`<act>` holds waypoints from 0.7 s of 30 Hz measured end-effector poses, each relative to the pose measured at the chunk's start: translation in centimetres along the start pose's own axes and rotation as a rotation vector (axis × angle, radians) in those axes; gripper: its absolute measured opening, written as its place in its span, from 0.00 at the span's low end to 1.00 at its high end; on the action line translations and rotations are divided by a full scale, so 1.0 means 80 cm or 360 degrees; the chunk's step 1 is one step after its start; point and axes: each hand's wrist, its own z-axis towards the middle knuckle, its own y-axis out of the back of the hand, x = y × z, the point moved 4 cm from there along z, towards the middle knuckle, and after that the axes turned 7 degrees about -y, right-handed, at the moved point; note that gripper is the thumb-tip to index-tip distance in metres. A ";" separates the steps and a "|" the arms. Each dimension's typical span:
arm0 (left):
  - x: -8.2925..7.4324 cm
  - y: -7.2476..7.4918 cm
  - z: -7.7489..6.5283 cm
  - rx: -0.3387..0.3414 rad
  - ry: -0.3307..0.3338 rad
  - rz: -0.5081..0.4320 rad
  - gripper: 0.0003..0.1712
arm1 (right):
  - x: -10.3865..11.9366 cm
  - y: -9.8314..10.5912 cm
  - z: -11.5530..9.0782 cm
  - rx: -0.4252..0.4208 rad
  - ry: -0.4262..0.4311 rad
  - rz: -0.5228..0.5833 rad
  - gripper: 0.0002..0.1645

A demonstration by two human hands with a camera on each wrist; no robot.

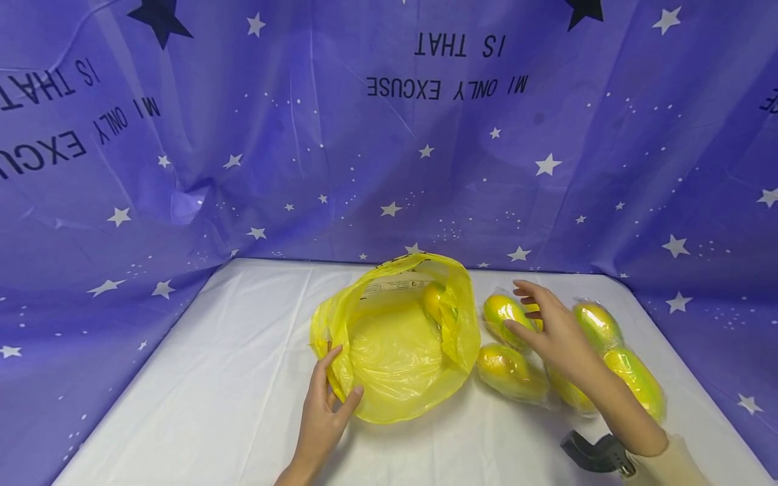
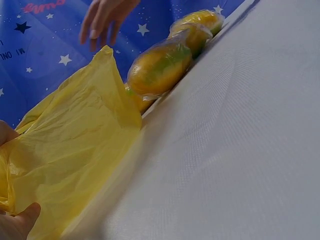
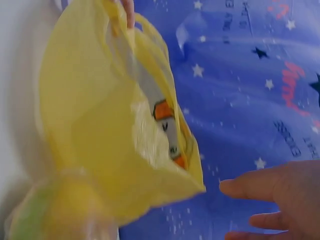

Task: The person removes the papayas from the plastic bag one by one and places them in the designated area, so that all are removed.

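A yellow plastic bag [image 1: 398, 385] stands on the table with its mouth held wide, and one mango [image 1: 433, 302] lies inside against its right side. My left hand [image 1: 322, 408] grips the bag's left rim, thumb in front and fingers at the edge. Over the group of mangoes to the right of the bag hovers my right hand [image 1: 556, 337], its fingers spread and holding nothing. Nearest to it is a plastic-wrapped mango [image 1: 503, 316]. Another wrapped mango [image 1: 512, 373] lies in front of that one, close to the bag.
More wrapped mangoes lie farther right, such as a back one [image 1: 598, 325] and a front one [image 1: 637, 383]. My right forearm partly covers a mango [image 1: 570, 390]. A black curved piece [image 1: 592, 452] sits by the right wrist. Purple star-printed cloth [image 1: 389, 169] encloses the white table [image 1: 243, 378].
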 end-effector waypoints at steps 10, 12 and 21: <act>0.000 0.000 0.000 -0.0003 0.0011 -0.0003 0.39 | 0.051 -0.041 0.039 0.0026 -0.0042 0.0119 0.32; 0.000 -0.001 0.000 -0.0004 0.0011 -0.0005 0.39 | 0.060 -0.049 0.046 0.0044 -0.0022 0.0119 0.32; 0.000 0.000 0.000 -0.0002 0.0047 -0.0023 0.39 | 0.097 -0.094 0.065 0.0304 0.0168 0.0050 0.33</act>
